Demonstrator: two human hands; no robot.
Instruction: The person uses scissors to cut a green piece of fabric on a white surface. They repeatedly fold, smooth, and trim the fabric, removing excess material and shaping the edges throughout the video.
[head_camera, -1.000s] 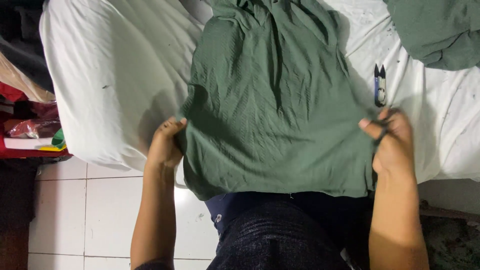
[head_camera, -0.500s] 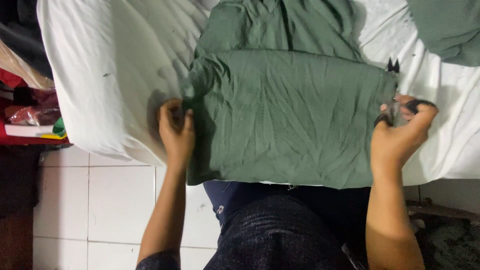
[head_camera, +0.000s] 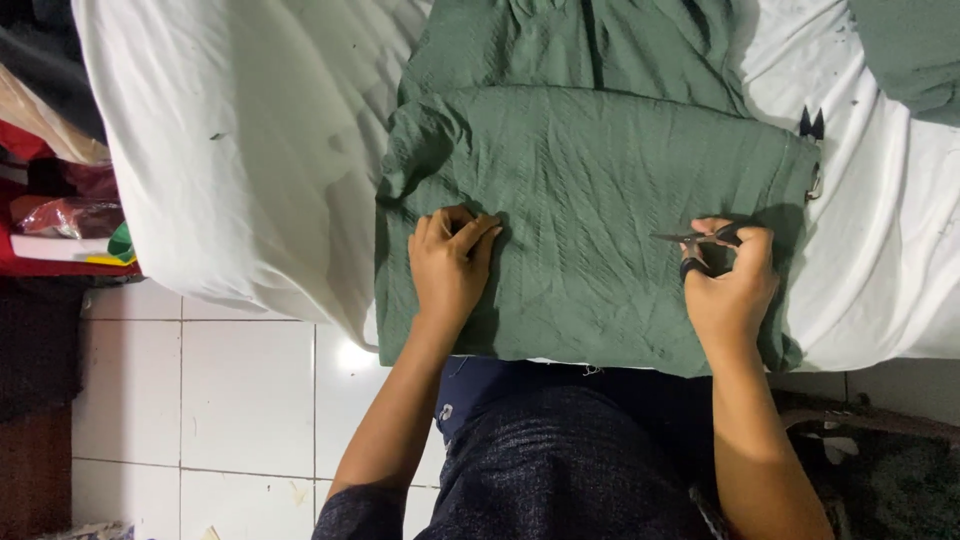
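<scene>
A green garment (head_camera: 590, 190) lies folded over on a table covered with white cloth (head_camera: 250, 150). My left hand (head_camera: 450, 262) rests flat on the folded fabric near its left side, fingers spread. My right hand (head_camera: 730, 285) sits on the fabric at the right and holds small thread snips (head_camera: 695, 240), blades pointing left. A second pair of small black snips (head_camera: 812, 125) peeks out from under the garment's right edge.
Another green cloth (head_camera: 915, 50) lies at the top right corner. Piled clothes and bags (head_camera: 50, 180) sit at the left beside the table. White floor tiles (head_camera: 230, 400) show below, and my dark trousers (head_camera: 560, 460) press against the table's front edge.
The garment's lower half was folded up over itself. Both hands then left the side edges and moved inward onto the fabric; the right hand now shows snips held over the cloth.
</scene>
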